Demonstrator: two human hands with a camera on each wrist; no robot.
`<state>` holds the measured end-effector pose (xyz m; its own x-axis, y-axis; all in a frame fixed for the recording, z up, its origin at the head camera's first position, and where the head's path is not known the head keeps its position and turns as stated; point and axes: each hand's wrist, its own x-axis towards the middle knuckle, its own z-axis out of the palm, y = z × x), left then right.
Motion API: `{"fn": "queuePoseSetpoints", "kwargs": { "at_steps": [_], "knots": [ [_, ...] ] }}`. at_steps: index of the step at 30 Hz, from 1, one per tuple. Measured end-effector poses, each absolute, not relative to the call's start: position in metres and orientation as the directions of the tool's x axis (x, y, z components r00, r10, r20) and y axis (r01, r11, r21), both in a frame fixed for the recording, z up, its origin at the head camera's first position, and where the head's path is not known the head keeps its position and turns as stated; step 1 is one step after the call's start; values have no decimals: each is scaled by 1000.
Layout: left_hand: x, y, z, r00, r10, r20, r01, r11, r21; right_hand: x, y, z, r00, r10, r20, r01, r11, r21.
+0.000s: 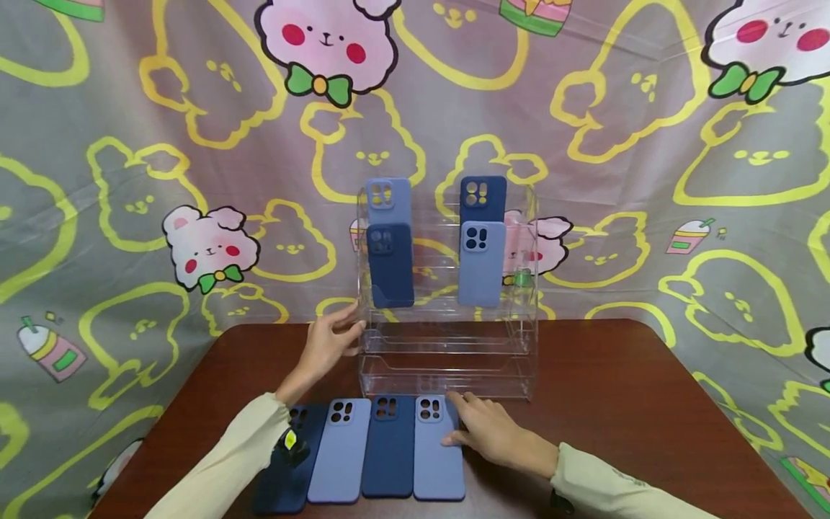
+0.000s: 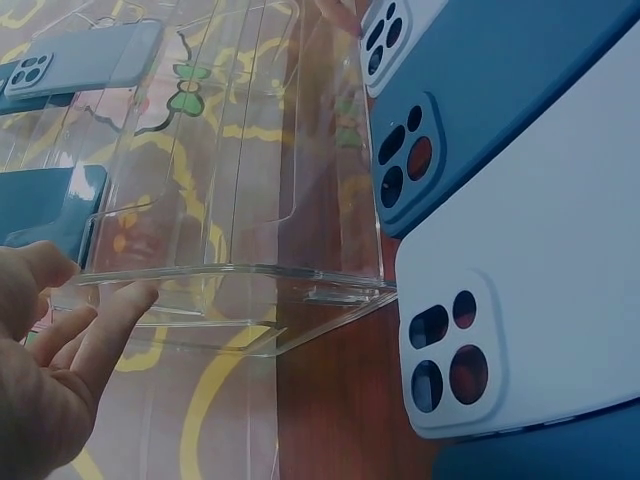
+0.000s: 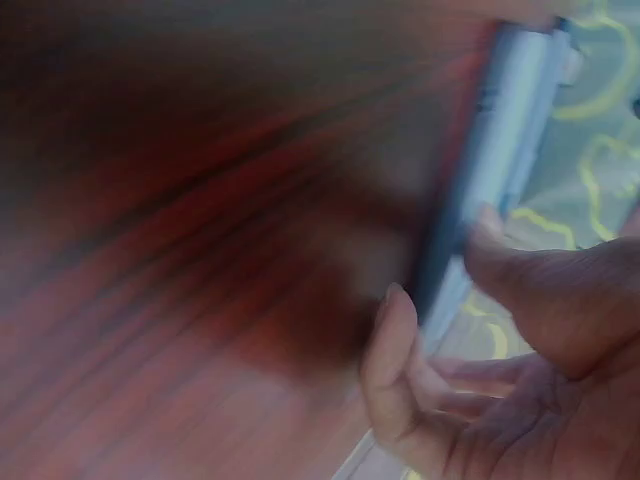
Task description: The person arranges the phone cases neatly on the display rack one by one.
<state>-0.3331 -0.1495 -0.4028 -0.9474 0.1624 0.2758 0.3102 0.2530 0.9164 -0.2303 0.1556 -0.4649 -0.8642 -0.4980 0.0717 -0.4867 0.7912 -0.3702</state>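
A clear acrylic display rack (image 1: 447, 364) stands upright on the table, several tiers high. Its upper tiers hold two dark blue phone cases and two light lavender-blue ones. At the rack's left side, my left hand (image 1: 332, 342) has its fingers loosely extended against the clear side edge (image 2: 230, 270). Four-hole camera cutouts face up on a row of cases lying before the rack. At the row's right end, my right hand (image 1: 493, 429) pinches a light lavender-blue phone case (image 1: 439, 465) by its right edge, the thumb (image 3: 487, 235) on its face. The case's underside is hidden.
Left of that case lie a dark blue case (image 1: 387, 461), a lavender-blue case (image 1: 340, 458) and another dark blue case (image 1: 279, 483), partly under my left sleeve. Behind the brown table (image 1: 603, 404) hangs a patterned cloth (image 1: 648, 238).
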Motion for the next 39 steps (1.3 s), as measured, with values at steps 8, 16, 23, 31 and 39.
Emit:
{"fn": "queuePoseSetpoints", "kwargs": {
  "at_steps": [8, 16, 23, 31, 39],
  "knots": [
    [-337, -145, -400, -939, 176, 297, 335, 259, 906, -231, 160, -446, -903, -411, -128, -319, 838, -444],
    [-333, -148, -401, -944, 154, 292, 324, 257, 911, -238, 170, -456, -877, -428, -220, -258, 805, -535],
    [-335, -152, -400, -942, 153, 300, 331, 269, 904, -246, 182, -470, -850, -500, -167, -298, 718, -629],
    [-333, -151, -404, -951, 141, 276, 305, 267, 914, -234, 185, -449, -878, -435, -199, -24, 455, -890],
    [-333, -151, -400, -950, 159, 269, 302, 249, 920, -234, 195, -451, -850, -492, -187, 103, 193, -976]
  ]
}}
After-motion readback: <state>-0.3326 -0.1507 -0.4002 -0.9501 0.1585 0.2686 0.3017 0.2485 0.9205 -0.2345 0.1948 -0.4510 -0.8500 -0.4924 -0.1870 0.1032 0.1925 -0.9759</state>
